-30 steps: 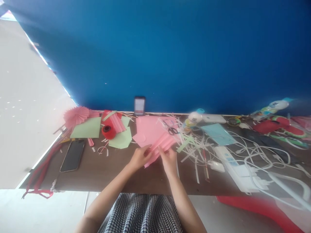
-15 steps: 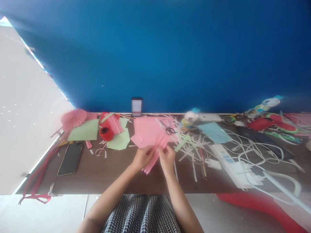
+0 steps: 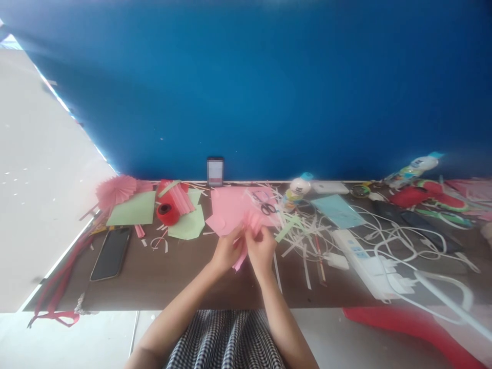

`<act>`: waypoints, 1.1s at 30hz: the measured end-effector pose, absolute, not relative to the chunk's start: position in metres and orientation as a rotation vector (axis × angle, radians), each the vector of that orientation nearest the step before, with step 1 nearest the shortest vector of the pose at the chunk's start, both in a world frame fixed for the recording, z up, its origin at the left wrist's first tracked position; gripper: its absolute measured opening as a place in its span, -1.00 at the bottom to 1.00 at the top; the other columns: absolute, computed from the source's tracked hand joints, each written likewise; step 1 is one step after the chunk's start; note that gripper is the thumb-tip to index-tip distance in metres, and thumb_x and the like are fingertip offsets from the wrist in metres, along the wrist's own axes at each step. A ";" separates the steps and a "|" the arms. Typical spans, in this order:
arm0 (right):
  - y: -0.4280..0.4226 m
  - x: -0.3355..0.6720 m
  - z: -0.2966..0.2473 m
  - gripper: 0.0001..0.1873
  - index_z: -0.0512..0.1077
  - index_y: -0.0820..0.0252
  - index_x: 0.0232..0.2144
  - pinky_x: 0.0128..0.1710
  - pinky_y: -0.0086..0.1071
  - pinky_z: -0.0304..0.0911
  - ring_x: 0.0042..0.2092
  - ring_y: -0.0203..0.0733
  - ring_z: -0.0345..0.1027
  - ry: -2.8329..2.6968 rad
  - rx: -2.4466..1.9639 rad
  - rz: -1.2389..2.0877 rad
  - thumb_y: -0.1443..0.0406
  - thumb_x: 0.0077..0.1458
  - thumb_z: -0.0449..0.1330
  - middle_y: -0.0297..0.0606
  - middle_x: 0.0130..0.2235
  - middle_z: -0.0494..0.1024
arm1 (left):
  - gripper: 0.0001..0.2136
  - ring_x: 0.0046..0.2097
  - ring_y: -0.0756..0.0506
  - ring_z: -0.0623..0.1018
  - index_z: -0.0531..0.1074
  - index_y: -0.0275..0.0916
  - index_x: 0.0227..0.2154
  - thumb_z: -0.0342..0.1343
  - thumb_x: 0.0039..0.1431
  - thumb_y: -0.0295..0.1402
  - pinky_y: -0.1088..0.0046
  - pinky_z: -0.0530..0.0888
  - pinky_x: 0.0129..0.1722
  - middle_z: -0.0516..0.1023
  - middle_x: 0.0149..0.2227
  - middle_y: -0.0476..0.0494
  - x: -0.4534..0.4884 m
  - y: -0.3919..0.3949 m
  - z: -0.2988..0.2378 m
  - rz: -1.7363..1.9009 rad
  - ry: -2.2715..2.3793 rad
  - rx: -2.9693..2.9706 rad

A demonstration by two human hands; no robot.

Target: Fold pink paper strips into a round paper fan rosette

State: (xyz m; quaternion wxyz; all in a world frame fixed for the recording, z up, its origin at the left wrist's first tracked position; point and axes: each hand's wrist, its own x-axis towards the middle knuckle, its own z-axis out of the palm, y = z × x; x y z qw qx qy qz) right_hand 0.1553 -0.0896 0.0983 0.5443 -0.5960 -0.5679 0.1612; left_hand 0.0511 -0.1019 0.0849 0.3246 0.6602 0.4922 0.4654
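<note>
Between my hands is a strip of pleated pink paper [image 3: 240, 261], its folds bunched at the middle and its lower end sticking out below. My left hand [image 3: 228, 251] is closed on it from the left, fingers near the centre. From the right, my right hand [image 3: 261, 250] pinches the same paper, thumb and fingers together. Part of the paper is hidden behind my fingers. Just beyond lies a flat pink sheet [image 3: 226, 202], with black-handled scissors [image 3: 268, 208] on its right side.
Paper strips [image 3: 303, 230] and a glue bottle [image 3: 296, 190] lie to the right, near a white power strip [image 3: 359, 264] with tangled cables. A phone [image 3: 110, 254], green paper [image 3: 132, 209], a red tape roll [image 3: 167, 213] and a pink paper fan [image 3: 117, 192] are leftward.
My hands have drawn closer together around the pleated paper, and less of its lower end shows. The view has shifted very slightly.
</note>
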 end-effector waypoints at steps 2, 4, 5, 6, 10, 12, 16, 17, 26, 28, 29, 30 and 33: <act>-0.090 0.153 0.099 -0.76 0.16 0.16 -0.66 -0.51 -0.46 0.11 -0.56 -0.34 0.13 -1.362 -1.399 0.319 0.25 -0.06 0.10 -0.42 -0.62 0.26 | -0.59 -0.18 -0.08 0.50 0.26 -0.25 0.02 -0.05 0.06 -0.51 0.47 0.43 -0.23 0.50 -0.12 -0.17 0.052 -0.102 0.087 1.245 1.290 1.717; -0.090 0.152 0.100 -0.75 0.15 0.16 -0.66 -0.50 -0.45 0.12 -0.56 -0.34 0.13 -1.340 -1.389 0.275 0.26 -0.04 0.09 -0.42 -0.62 0.25 | -0.61 -0.14 -0.09 0.49 0.29 -0.24 0.00 -0.06 0.07 -0.51 0.48 0.42 -0.21 0.49 -0.11 -0.15 0.053 -0.102 0.090 1.255 1.287 1.719; -0.090 0.152 0.101 -0.75 0.15 0.16 -0.66 -0.49 -0.45 0.13 -0.56 -0.34 0.14 -1.323 -1.383 0.260 0.25 -0.03 0.09 -0.42 -0.62 0.25 | -0.63 -0.13 -0.09 0.48 0.31 -0.24 -0.02 -0.08 0.08 -0.52 0.48 0.42 -0.20 0.49 -0.11 -0.15 0.053 -0.103 0.092 1.253 1.286 1.726; -0.090 0.152 0.102 -0.75 0.16 0.16 -0.66 -0.49 -0.45 0.13 -0.55 -0.34 0.14 -1.304 -1.375 0.250 0.25 -0.03 0.09 -0.42 -0.62 0.26 | -0.64 -0.12 -0.09 0.48 0.33 -0.24 -0.04 -0.09 0.08 -0.53 0.48 0.42 -0.20 0.49 -0.11 -0.14 0.053 -0.104 0.094 1.251 1.285 1.738; -0.091 0.153 0.108 -0.83 0.26 0.18 -0.58 -0.47 -0.43 0.16 -0.52 -0.31 0.21 -1.253 -1.350 0.301 0.25 -0.03 0.10 -0.36 -0.58 0.34 | -0.62 -0.08 -0.09 0.45 0.30 -0.21 -0.01 -0.13 0.10 -0.55 0.41 0.38 -0.11 0.45 -0.06 -0.15 0.052 -0.107 0.104 1.250 1.273 1.813; -0.092 0.153 0.112 -0.85 0.29 0.19 -0.55 -0.48 -0.43 0.17 -0.52 -0.29 0.23 -1.242 -1.355 0.340 0.24 -0.04 0.11 -0.35 -0.56 0.37 | -0.58 -0.04 -0.10 0.42 0.22 -0.17 0.06 -0.12 0.11 -0.53 0.39 0.36 -0.08 0.40 0.00 -0.15 0.051 -0.108 0.108 1.233 1.273 1.851; -0.093 0.152 0.119 -0.85 0.33 0.20 -0.55 -0.50 -0.43 0.17 -0.53 -0.29 0.22 -1.227 -1.359 0.344 0.23 -0.05 0.12 -0.34 -0.57 0.38 | -0.53 -0.02 -0.09 0.42 0.16 -0.13 0.10 -0.12 0.11 -0.54 0.41 0.35 -0.06 0.38 0.02 -0.09 0.051 -0.109 0.112 1.213 1.280 1.889; -0.093 0.151 0.121 -0.85 0.33 0.20 -0.55 -0.49 -0.42 0.18 -0.52 -0.28 0.23 -1.223 -1.354 0.345 0.23 -0.05 0.12 -0.34 -0.57 0.38 | -0.53 -0.03 -0.09 0.42 0.17 -0.11 0.09 -0.13 0.10 -0.56 0.41 0.35 -0.06 0.39 0.02 -0.08 0.051 -0.109 0.112 1.223 1.277 1.891; -0.103 0.147 0.127 -0.85 0.38 0.22 -0.43 -0.29 -0.32 0.26 -0.33 -0.20 0.33 -1.222 -1.222 0.511 0.23 0.00 0.11 -0.23 -0.41 0.45 | -0.48 -0.08 -0.07 0.46 0.21 -0.05 0.07 -0.14 0.05 -0.61 0.42 0.39 -0.10 0.37 0.03 -0.02 0.050 -0.108 0.109 1.251 1.364 1.875; -0.105 0.147 0.126 -0.80 0.38 0.23 -0.37 -0.29 -0.30 0.28 -0.31 -0.17 0.35 -1.151 -1.195 0.604 0.21 -0.03 0.14 -0.20 -0.37 0.48 | -0.52 -0.12 -0.07 0.48 0.24 -0.10 0.05 -0.11 0.05 -0.58 0.45 0.41 -0.14 0.42 -0.02 -0.06 0.051 -0.111 0.113 1.240 1.367 1.846; -0.106 0.147 0.127 -0.78 0.38 0.24 -0.36 -0.29 -0.29 0.29 -0.31 -0.17 0.36 -1.118 -1.185 0.635 0.21 -0.05 0.16 -0.19 -0.37 0.48 | -0.55 -0.14 -0.08 0.49 0.27 -0.14 0.03 -0.09 0.05 -0.56 0.47 0.42 -0.17 0.46 -0.06 -0.09 0.051 -0.112 0.116 1.235 1.359 1.828; -0.106 0.148 0.128 -0.77 0.38 0.24 -0.37 -0.30 -0.29 0.29 -0.32 -0.17 0.37 -1.097 -1.175 0.662 0.20 -0.07 0.18 -0.19 -0.37 0.49 | -0.57 -0.17 -0.09 0.49 0.29 -0.18 0.02 -0.07 0.05 -0.53 0.48 0.43 -0.20 0.48 -0.10 -0.11 0.052 -0.113 0.118 1.234 1.344 1.808; -0.107 0.152 0.133 -0.76 0.39 0.25 -0.40 -0.36 -0.33 0.30 -0.37 -0.19 0.36 -1.106 -1.150 0.763 0.18 -0.07 0.18 -0.23 -0.43 0.47 | -0.61 -0.19 -0.11 0.50 0.31 -0.25 0.00 -0.02 0.06 -0.45 0.48 0.45 -0.26 0.50 -0.12 -0.15 0.053 -0.116 0.122 1.268 1.258 1.718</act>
